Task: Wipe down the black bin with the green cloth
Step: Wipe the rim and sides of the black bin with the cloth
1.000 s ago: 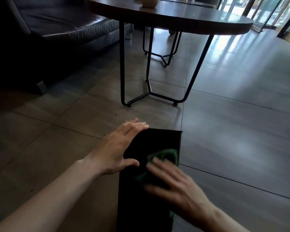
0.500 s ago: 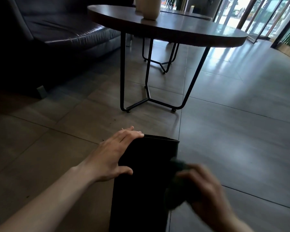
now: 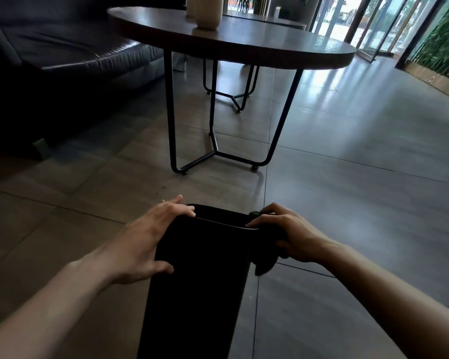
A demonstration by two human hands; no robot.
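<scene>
Two bare hands are pressing on the black bin (image 3: 200, 275), one at each side of its far end. This bin is lying on the tiled floor (image 3: 347, 229) directly below the camera, a long box whose long axis is running away from the person, from the bottom edge of the view toward the round table (image 3: 244, 45). Its far end is pointing at the table's black wire legs (image 3: 215, 151); which end is the mouth I cannot tell, as the dark surface is swallowing detail, though a thin pale edge line is crossing it near the far end.

Resting flat on the bin's left far corner is the left hand (image 3: 143, 244), its fingers spread fairly wide and reaching over the edge, thumb lying on the top face, holding nothing. Over at the right far corner, the right hand (image 3: 288, 237) is curling its fingers closed around the green cloth (image 3: 266, 257), which is bunching up dark against the bin's right side, with a small green tuft showing just beyond the fingertips.

Beyond the table, a pale vase (image 3: 208, 11) is standing on its top, a dark leather sofa (image 3: 62, 47) is sitting to the left, and bright glass doors (image 3: 360, 19) are glowing at the upper right.
</scene>
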